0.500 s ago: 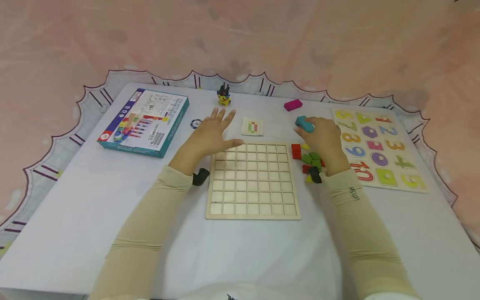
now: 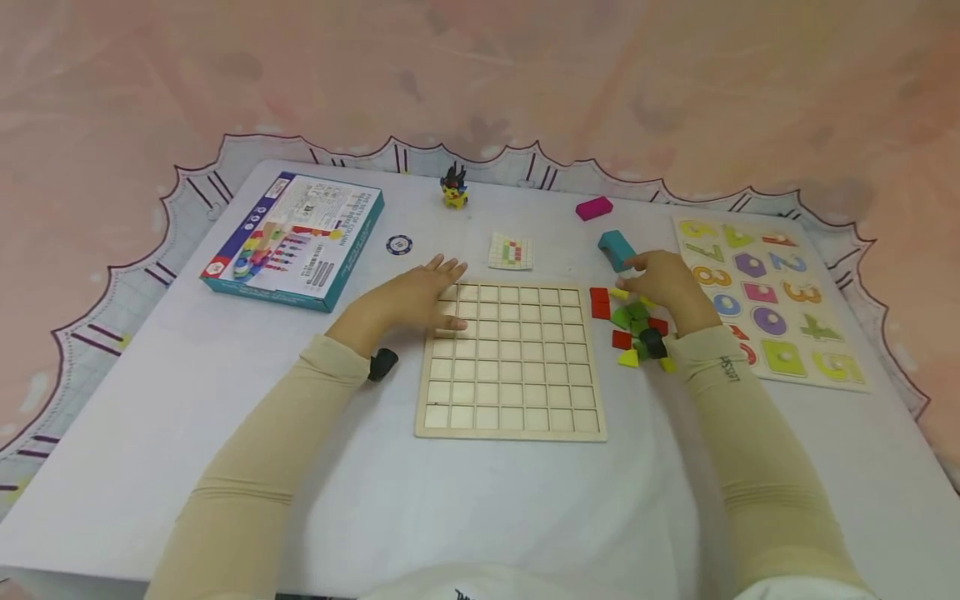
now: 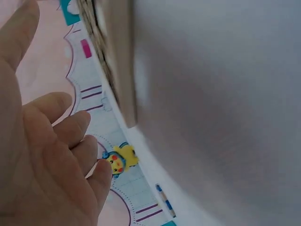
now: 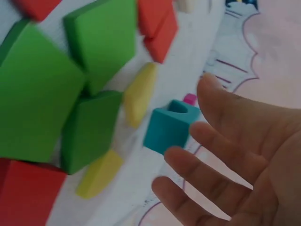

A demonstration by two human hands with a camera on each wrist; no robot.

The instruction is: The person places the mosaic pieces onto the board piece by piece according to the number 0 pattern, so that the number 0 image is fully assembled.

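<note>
My left hand [image 2: 408, 302] is at the upper left corner of a pale wooden grid board [image 2: 510, 439], fingers loosely spread with nothing in them. Whether its thumb touches the board, I cannot tell. In the left wrist view, the board's edge [image 3: 123, 70] appears beside the fingers. My right hand [image 2: 666, 285] is just beside a teal block with a curved notch [image 2: 617, 250]. Its fingers are relaxed and hold nothing, as the right wrist view also shows around the teal block [image 4: 164, 129]. Below that hand lie several small green blocks [image 2: 621, 317], red blocks [image 2: 600, 303] and yellow blocks [image 2: 628, 358].
A printed pattern card [image 2: 512, 252] lies behind the board. A magenta block [image 2: 594, 208], yellow figurine [image 2: 453, 190] and round chip [image 2: 399, 245] are farther back. A toy box [image 2: 292, 242] is at left, a number puzzle board [image 2: 772, 308] at right.
My right hand has let go of the teal block, which now lies on the table, and has drawn back slightly toward me. The left hand has come lower and nearer to me.
</note>
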